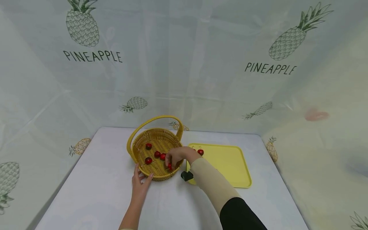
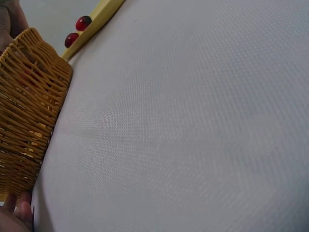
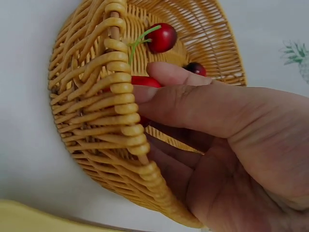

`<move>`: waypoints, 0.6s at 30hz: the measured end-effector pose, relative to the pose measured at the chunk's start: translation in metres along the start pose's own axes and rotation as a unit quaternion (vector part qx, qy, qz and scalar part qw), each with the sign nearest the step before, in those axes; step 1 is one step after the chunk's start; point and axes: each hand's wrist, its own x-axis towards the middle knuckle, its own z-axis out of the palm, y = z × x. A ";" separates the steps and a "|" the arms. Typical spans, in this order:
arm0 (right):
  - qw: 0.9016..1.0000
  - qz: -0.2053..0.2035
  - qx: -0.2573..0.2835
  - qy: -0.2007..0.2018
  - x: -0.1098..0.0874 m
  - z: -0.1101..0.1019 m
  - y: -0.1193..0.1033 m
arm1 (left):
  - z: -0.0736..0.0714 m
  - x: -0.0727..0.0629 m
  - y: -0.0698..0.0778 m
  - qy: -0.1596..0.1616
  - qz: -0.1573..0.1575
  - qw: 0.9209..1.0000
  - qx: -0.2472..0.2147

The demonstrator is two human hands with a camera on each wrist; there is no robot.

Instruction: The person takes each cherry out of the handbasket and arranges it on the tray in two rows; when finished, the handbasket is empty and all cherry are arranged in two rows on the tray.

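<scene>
A round wicker basket [image 1: 156,177] with a tall handle stands on the table, with several dark red cherries [image 1: 148,160] inside. Over its right rim reaches my right hand [image 1: 179,154], thumb and fingers pinching a red cherry [image 3: 146,81] low inside the basket wall. Another cherry [image 3: 162,38] with a green stem lies just beyond those fingers. My left hand [image 1: 140,187] touches the basket's near-left outside with spread fingers; only its fingertips [image 2: 25,212] show at the basket's foot in the left wrist view.
To the right of the basket lies a yellow tray [image 1: 227,163], partly behind the right forearm. Cherries with stems [image 1: 200,152] sit at its far-left corner. A pineapple-print sheet [image 1: 184,70] hangs behind the white table [image 1: 100,191].
</scene>
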 end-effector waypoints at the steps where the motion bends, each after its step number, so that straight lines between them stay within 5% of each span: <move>1: 1.000 -0.008 -0.002 0.004 -0.001 -0.001 0.000 | 0.000 0.000 0.000 0.000 0.002 1.000 -0.001; 18: 0.989 -0.113 0.061 0.070 -0.030 -0.018 0.012 | 0.001 0.000 0.000 -0.007 0.003 1.000 -0.006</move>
